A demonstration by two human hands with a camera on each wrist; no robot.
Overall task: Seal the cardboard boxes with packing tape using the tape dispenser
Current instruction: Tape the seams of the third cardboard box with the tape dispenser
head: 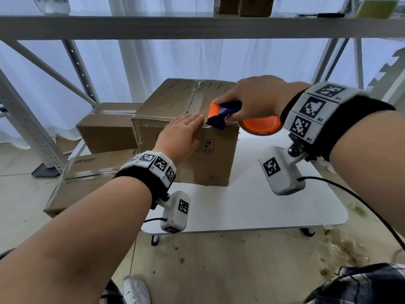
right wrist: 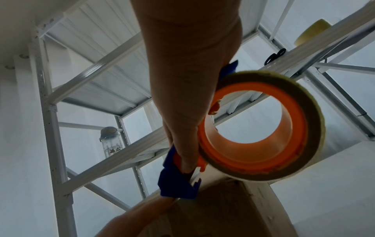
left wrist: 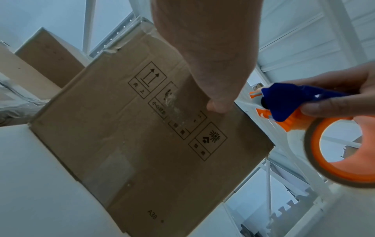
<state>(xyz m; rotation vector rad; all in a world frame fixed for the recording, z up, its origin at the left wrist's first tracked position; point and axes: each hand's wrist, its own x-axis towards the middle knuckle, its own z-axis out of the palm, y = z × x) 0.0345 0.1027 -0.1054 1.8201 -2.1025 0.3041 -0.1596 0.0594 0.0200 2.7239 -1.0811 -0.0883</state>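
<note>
A brown cardboard box (head: 173,102) stands on the small white table (head: 263,207), with clear tape along its top seam. My left hand (head: 182,137) lies flat over the box's near top edge, fingers straight on top, thumb (left wrist: 218,105) down the printed front face (left wrist: 142,144). My right hand (head: 256,99) grips the blue and orange tape dispenser (head: 221,113) at that same edge, just right of my left fingertips. Its tape roll (head: 260,127) with the orange core hangs off the box's right side. From below the roll (right wrist: 261,126) and the blue blade end (right wrist: 176,182) show against the box corner.
Two more cardboard boxes (head: 105,132) (head: 87,178) sit on the floor to the left of the table. A white metal shelf frame (head: 197,25) crosses overhead, with diagonal braces at left and right. The floor in front has debris at the right.
</note>
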